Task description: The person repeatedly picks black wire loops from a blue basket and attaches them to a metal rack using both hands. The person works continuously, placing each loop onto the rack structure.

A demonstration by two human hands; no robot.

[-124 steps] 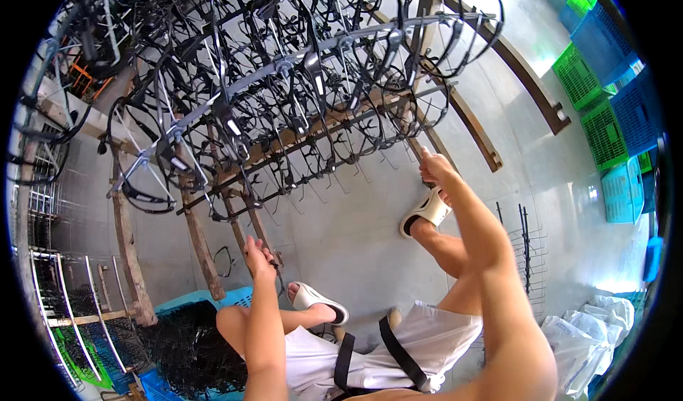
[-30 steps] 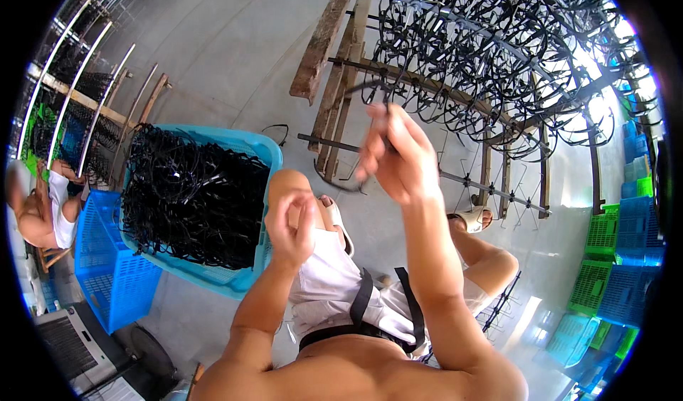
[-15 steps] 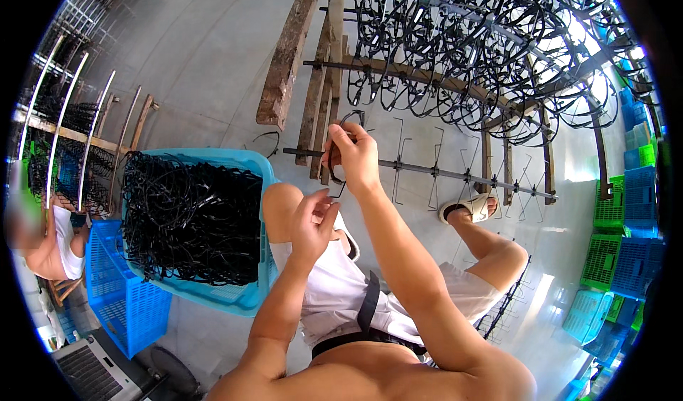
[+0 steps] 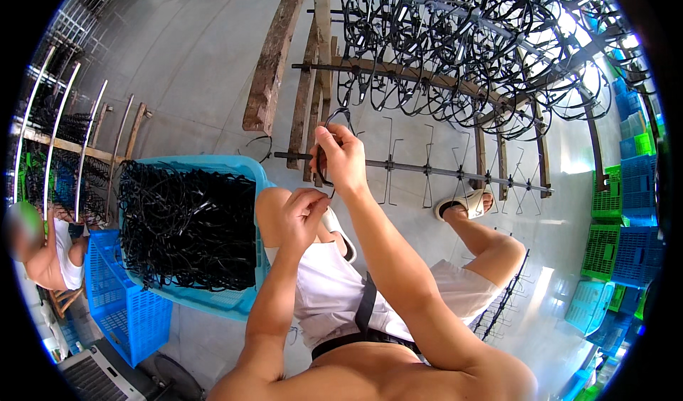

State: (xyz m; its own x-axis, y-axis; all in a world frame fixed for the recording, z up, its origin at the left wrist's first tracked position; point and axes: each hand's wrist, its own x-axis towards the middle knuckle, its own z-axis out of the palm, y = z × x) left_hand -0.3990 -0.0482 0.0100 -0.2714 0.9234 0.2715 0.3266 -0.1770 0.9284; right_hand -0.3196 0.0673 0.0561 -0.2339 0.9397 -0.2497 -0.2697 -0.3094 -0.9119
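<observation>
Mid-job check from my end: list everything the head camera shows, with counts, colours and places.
Thin looped piece: one, black, centre
Large perforated plastic basket: one, light blue, left of centre
Heaped looped pieces: many, black, in the basket
Stray looped piece: one, black, just beyond the basket
Perforated plastic crate: one, blue, lower left
Wooden rack: one, brown, upper right
Hanging looped pieces: many, black, on the rack
Hooked rods: at least two, dark, below the rack and lower right
Stacked crates: several, green and blue, right edge
Curved bars: several, silvery, left edge
Boxy appliance: one, grey and black, lower left
Co-worker: one, partly in white, left edge
Sandals: two, cream, on the person's feet
Left hand: one, bare, by the piece's lower end
Right hand: one, bare, closed on the piece
</observation>
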